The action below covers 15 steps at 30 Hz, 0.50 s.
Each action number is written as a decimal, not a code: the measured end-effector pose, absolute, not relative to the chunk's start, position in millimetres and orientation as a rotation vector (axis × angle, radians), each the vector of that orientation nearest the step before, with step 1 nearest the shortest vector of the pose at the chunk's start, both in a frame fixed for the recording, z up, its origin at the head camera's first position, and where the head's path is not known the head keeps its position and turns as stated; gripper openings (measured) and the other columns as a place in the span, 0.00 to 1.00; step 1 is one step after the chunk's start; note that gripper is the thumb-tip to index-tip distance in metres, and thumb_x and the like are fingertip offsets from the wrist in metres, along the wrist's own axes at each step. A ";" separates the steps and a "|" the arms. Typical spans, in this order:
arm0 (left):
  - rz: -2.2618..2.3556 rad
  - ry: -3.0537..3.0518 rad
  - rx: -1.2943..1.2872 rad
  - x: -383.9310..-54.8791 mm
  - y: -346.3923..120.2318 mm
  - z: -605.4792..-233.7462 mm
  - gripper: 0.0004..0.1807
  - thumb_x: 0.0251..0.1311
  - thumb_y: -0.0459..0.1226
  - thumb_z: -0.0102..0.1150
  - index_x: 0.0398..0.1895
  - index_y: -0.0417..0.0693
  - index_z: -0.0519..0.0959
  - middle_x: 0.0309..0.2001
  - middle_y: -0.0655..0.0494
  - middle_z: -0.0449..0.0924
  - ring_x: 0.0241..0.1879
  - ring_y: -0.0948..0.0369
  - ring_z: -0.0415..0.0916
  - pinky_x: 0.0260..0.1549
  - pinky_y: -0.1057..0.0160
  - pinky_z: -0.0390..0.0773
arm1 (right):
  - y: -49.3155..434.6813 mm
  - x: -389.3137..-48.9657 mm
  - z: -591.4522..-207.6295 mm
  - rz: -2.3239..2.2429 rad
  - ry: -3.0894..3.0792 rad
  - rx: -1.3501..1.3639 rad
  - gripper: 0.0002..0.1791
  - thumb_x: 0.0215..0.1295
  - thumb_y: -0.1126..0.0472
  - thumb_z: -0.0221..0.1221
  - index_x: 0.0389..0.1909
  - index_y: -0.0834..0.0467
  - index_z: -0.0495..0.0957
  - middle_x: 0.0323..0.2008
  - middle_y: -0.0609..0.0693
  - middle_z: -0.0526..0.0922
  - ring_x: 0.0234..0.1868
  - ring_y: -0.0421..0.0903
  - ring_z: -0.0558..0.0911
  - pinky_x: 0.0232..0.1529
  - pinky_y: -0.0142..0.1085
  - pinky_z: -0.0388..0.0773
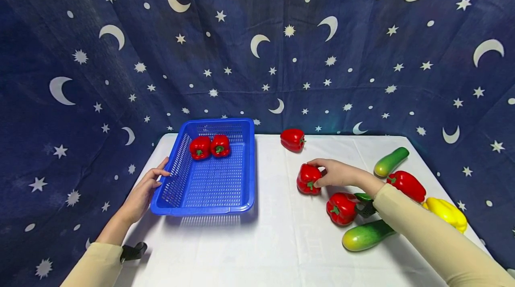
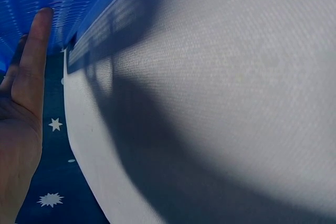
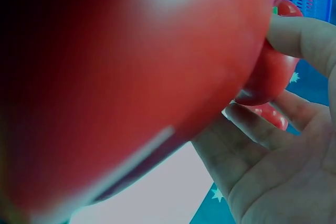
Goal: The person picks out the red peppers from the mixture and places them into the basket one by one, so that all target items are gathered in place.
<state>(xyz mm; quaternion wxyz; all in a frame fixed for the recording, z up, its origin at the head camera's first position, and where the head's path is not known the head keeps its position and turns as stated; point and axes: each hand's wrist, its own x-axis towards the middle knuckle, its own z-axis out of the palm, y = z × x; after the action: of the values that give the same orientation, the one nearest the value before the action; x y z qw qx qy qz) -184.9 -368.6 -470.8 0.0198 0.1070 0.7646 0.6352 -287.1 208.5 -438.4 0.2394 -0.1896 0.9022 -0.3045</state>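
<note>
My right hand (image 1: 331, 173) grips a red bell pepper (image 1: 309, 179) with thumb and fingers around its sides, over the middle of the white table. In the right wrist view, that pepper (image 3: 269, 77) shows between thumb and fingers, partly hidden by a nearer red bell pepper (image 3: 147, 66). The nearer pepper (image 1: 339, 208) lies below my right wrist in the head view. My left hand (image 1: 141, 195) rests against the left rim of a blue plastic basket (image 1: 237, 209), fingers extended. Two red bell peppers (image 1: 200, 148) sit in the basket's far left part.
Another red bell pepper (image 1: 293, 140) lies at the back of the white table (image 1: 277, 242). Around my right forearm are a green zucchini-like vegetable (image 1: 391, 162), a second one (image 1: 364, 236), a red pepper (image 1: 407, 185) and a yellow pepper (image 1: 446, 213). A starry dark-blue curtain (image 1: 257, 77) encloses the table.
</note>
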 end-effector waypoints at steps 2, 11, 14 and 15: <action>1.970 2.372 0.331 -184.9 -368.4 -470.7 0.18 0.70 0.27 0.31 0.59 0.33 0.66 0.83 0.54 0.39 0.80 0.43 0.30 0.58 0.76 0.62 | 208.9 -287.5 -438.9 -0.843 2.464 -0.510 0.43 0.56 0.57 0.73 0.72 0.60 0.66 0.65 0.61 0.73 0.59 0.57 0.74 0.58 0.54 0.75; 1.959 2.384 0.324 -184.6 -367.7 -469.8 0.18 0.71 0.28 0.31 0.59 0.33 0.65 0.83 0.54 0.39 0.80 0.44 0.29 0.58 0.77 0.61 | 213.2 -292.3 -442.2 -0.899 2.385 -0.471 0.48 0.55 0.57 0.73 0.76 0.59 0.61 0.70 0.63 0.68 0.65 0.61 0.71 0.61 0.56 0.73; 1.957 2.386 0.320 -184.7 -367.6 -469.8 0.18 0.71 0.28 0.31 0.59 0.33 0.65 0.83 0.54 0.39 0.80 0.44 0.29 0.58 0.77 0.61 | 213.0 -292.8 -442.1 -0.915 2.358 -0.446 0.51 0.54 0.58 0.74 0.77 0.58 0.58 0.71 0.65 0.66 0.66 0.62 0.70 0.60 0.55 0.74; 1.956 2.387 0.318 -184.8 -367.6 -469.7 0.18 0.71 0.27 0.31 0.59 0.33 0.65 0.83 0.55 0.40 0.80 0.45 0.29 0.58 0.77 0.60 | 212.7 -292.8 -442.0 -0.923 2.349 -0.435 0.52 0.54 0.58 0.74 0.78 0.58 0.57 0.72 0.65 0.65 0.66 0.62 0.70 0.59 0.54 0.75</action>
<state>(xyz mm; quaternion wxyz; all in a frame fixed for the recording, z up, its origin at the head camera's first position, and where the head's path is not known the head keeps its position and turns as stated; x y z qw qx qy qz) -184.8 -367.6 -469.7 0.0196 0.1025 0.7694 0.6302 -292.8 212.7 -442.0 0.2862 -0.1629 0.8788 -0.3452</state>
